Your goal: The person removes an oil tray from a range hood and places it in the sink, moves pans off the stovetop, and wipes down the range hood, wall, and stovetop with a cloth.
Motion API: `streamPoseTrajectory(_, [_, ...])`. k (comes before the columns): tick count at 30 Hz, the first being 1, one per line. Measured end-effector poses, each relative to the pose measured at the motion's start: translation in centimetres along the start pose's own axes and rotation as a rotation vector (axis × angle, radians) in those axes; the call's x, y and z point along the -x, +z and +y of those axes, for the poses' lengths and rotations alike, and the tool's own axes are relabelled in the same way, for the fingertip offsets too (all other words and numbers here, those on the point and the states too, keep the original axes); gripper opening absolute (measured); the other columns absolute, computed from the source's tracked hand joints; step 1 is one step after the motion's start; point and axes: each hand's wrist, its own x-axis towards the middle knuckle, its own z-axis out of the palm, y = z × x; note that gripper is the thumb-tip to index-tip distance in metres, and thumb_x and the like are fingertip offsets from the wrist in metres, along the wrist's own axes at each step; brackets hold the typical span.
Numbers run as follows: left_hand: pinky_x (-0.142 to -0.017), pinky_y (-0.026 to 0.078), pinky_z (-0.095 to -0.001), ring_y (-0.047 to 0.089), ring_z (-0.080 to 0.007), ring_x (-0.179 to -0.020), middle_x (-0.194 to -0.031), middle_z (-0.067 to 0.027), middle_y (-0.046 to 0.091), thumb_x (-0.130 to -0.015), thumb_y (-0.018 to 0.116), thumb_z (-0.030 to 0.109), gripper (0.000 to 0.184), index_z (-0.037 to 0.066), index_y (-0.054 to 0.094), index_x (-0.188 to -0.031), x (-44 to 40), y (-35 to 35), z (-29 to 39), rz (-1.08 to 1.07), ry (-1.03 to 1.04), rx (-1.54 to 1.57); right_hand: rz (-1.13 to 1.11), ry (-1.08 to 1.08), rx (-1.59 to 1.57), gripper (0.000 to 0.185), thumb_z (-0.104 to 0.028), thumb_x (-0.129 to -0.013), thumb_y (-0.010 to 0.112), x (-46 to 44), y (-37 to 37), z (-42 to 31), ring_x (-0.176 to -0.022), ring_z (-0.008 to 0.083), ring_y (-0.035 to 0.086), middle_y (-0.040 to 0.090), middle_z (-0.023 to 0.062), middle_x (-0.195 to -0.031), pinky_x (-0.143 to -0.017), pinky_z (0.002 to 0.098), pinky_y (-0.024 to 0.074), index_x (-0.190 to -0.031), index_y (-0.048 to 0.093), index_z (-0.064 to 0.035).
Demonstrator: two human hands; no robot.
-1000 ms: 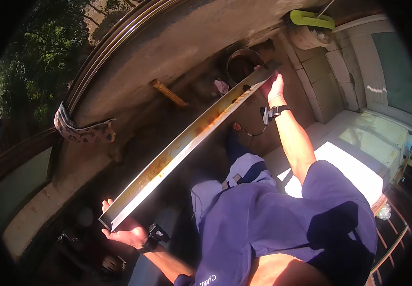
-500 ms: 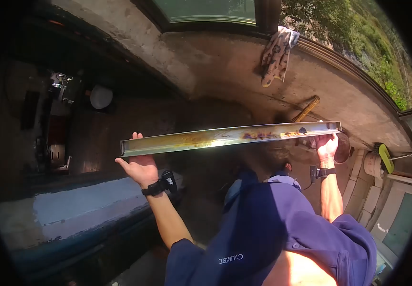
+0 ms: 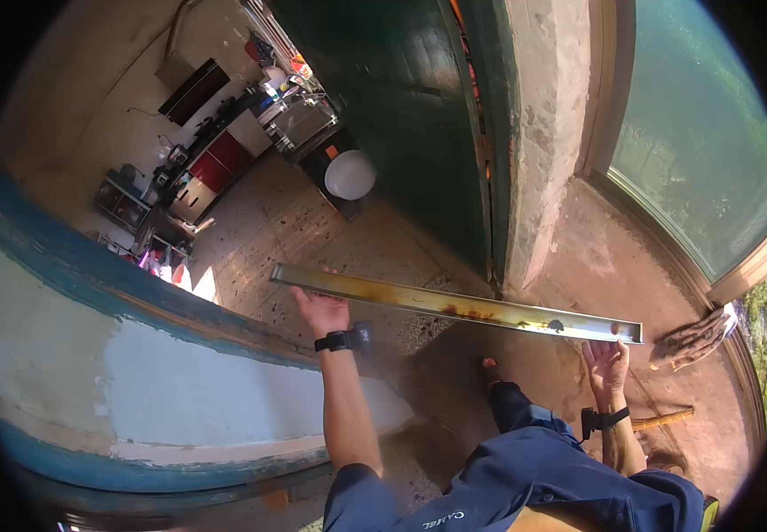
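Note:
A long, shallow metal tray with brown, greasy-looking stains stretches across the middle of the view, its right end lower in the picture. My left hand holds it from below near the left end, palm up, with fingertips showing past the far edge. At the other end, my right hand grips the underside, and part of its fingers is hidden by the tray. Black straps with small devices are around both wrists. A dark stain and a brown spot mark the tray's right part.
Ahead is a doorway with a dark green door and a room with red-fronted cabinets. A white round basin stands inside. A blue-and-white wall lies left; a patterned cloth and wooden stick lie right.
My view has swung left toward the doorway, and the room beyond shows brightly. The tray has turned with me and slants down to the right. Both hands still hold its ends.

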Motion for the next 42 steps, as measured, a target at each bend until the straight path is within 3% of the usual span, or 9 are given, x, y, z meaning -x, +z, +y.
streamPoseTrajectory(16, [-0.106, 0.046, -0.0501, 0.053, -0.0338, -0.121, -0.133, -0.019, 0.052, -0.093, 0.057, 0.056, 0.064, 0.007, 0.051, -0.133, -41.1, -16.9, 30.3, 0.404, 0.434, 0.087, -0.328, 0.51, 0.117, 0.032, -0.034, -0.096, 0.056, -32.2, 37.2, 38.0, -0.119, 0.0253, 0.055, 0.063, 0.0058, -0.123, -0.103, 0.053, 0.0447, -0.119, 0.06, -0.0122])
streamPoseTrajectory(26, [-0.105, 0.041, -0.0604, 0.055, -0.0371, -0.121, -0.128, -0.0204, 0.06, -0.096, 0.032, 0.066, 0.076, 0.002, 0.056, -0.129, -61.0, -25.6, 48.7, 0.555, 0.397, 0.018, -0.332, 0.644, 0.19, 0.03, -0.031, -0.101, 0.049, -45.7, 59.7, 60.4, -0.12, 0.0253, 0.054, 0.06, 0.007, -0.124, -0.103, 0.0514, 0.0448, -0.124, 0.056, -0.0113])
streamPoseTrajectory(27, [-0.1, 0.048, -0.0563, 0.058, -0.0356, -0.115, -0.123, -0.0165, 0.062, -0.095, 0.047, 0.058, 0.061, 0.007, 0.059, -0.126, -62.2, -24.5, 49.8, 0.563, 0.357, 0.052, -0.332, 0.714, 0.207, 0.029, -0.03, -0.102, 0.048, -47.4, 62.1, 62.4, -0.12, 0.025, 0.054, 0.059, 0.0073, -0.125, -0.102, 0.0504, 0.0457, -0.123, 0.056, -0.0114])
streamPoseTrajectory(30, [-0.104, 0.044, -0.0576, 0.056, -0.0364, -0.119, -0.128, -0.0165, 0.06, -0.094, 0.049, 0.06, 0.064, 0.007, 0.057, -0.128, -68.6, -22.6, 52.9, 0.594, 0.342, 0.156, -0.331, 0.737, 0.224, 0.029, -0.03, -0.103, 0.047, -53.1, 68.7, 70.7, -0.12, 0.025, 0.055, 0.058, 0.0075, -0.127, -0.1, 0.0486, 0.0468, -0.123, 0.055, -0.0115])
streamPoseTrajectory(32, [-0.108, 0.041, -0.0562, 0.053, -0.0358, -0.124, -0.133, -0.0161, 0.058, -0.092, 0.053, 0.06, 0.067, 0.006, 0.056, -0.131, -72.7, -25.8, 55.6, 0.522, 0.58, -0.64, -0.391, 0.682, 0.259, 0.031, -0.034, -0.105, 0.046, -57.1, 74.0, 75.8, -0.121, 0.0251, 0.055, 0.057, 0.0083, -0.13, -0.1, 0.0476, 0.0467, -0.125, 0.053, -0.0114])
streamPoseTrajectory(33, [-0.108, 0.041, -0.0562, 0.053, -0.0358, -0.124, -0.133, -0.0161, 0.058, -0.092, 0.053, 0.06, 0.067, 0.006, 0.056, -0.131, -74.4, -26.4, 57.1, 0.522, 0.574, -0.652, -0.38, 0.686, 0.252, 0.031, -0.034, -0.105, 0.046, -59.0, 76.4, 78.6, -0.121, 0.0251, 0.055, 0.057, 0.0083, -0.13, -0.1, 0.0476, 0.0467, -0.125, 0.053, -0.0114])
streamPoseTrajectory(35, [-0.109, 0.039, -0.0539, 0.051, -0.0333, -0.128, -0.135, -0.015, 0.057, -0.091, 0.056, 0.06, 0.069, 0.005, 0.054, -0.132, -79.4, -26.8, 59.8, 0.493, 0.684, -0.617, -0.352, 0.693, 0.262, 0.035, -0.039, -0.106, 0.042, -63.9, 81.5, 84.2, -0.12, 0.0239, 0.055, 0.059, 0.0088, -0.126, -0.098, 0.0453, 0.0474, -0.125, 0.052, -0.0118])
streamPoseTrajectory(36, [-0.11, 0.038, -0.0542, 0.051, -0.0305, -0.128, -0.137, -0.0144, 0.056, -0.09, 0.061, 0.054, 0.066, 0.003, 0.054, -0.132, -82.1, -26.9, 62.2, 0.369, 0.485, 0.064, -0.335, 0.695, 0.248, 0.035, -0.039, -0.106, 0.042, -65.8, 83.9, 86.8, -0.12, 0.0239, 0.055, 0.059, 0.0088, -0.126, -0.098, 0.0453, 0.0474, -0.125, 0.052, -0.0118])
streamPoseTrajectory(42, [-0.107, 0.041, -0.0515, 0.058, -0.0292, -0.119, -0.131, -0.0132, 0.06, -0.08, 0.075, 0.059, 0.082, 0.004, 0.051, -0.136, -97.7, -19.4, 64.2, 0.286, 0.318, 0.12, -0.332, 0.6, 0.192, 0.042, -0.05, -0.105, 0.04, -82.0, 97.5, 102.2, -0.107, 0.0229, 0.06, 0.057, 0.0073, -0.128, -0.093, 0.0425, 0.0505, -0.125, 0.051, -0.015])
